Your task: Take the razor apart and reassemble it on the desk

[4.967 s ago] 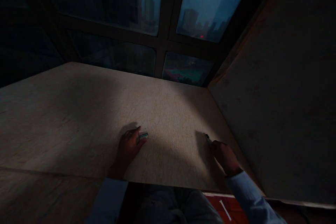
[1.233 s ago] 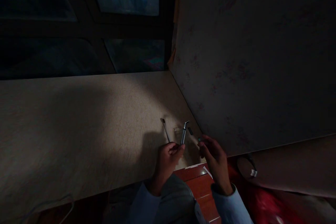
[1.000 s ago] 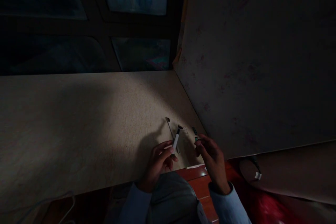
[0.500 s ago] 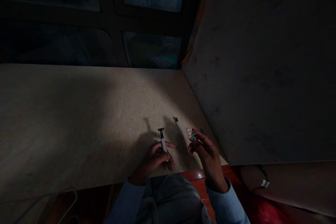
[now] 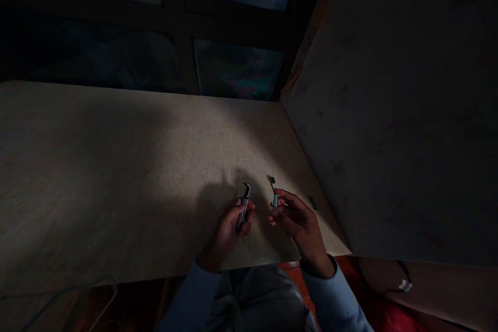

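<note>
From the head camera, the scene is dim, with one pool of light on the pale, finely speckled tabletop (image 5: 128, 166), which is flat and matt. A dark-framed window (image 5: 237, 67) closes off its far edge. A large, dull, faintly blotched wall panel (image 5: 389, 114) rises along its right side, close to both hands. A thin rod (image 5: 271, 180) lies on the tabletop just beyond the right hand's fingers; only its small dark far end shows, the rest hidden behind them. A small dark piece (image 5: 313, 202), short and oblong, lies just beside the foot of the panel, to the right of that hand. A pale cable (image 5: 101, 289) loops below the tabletop's near edge at the lower left, and reddish flooring (image 5: 381, 316) shows at the lower right.

The left hand (image 5: 229, 229) is closed around a slender tool (image 5: 244, 203), a straight, metallic-looking stick with a short bent head, held upright and slightly tilted above the tabletop near its front edge. The right hand (image 5: 299, 220) pinches a small teal piece (image 5: 275, 199) between thumb and fingertips, its other fingers loosely curled. The two items are near each other but apart. Both wrists come out of light blue sleeves (image 5: 330, 295).
</note>
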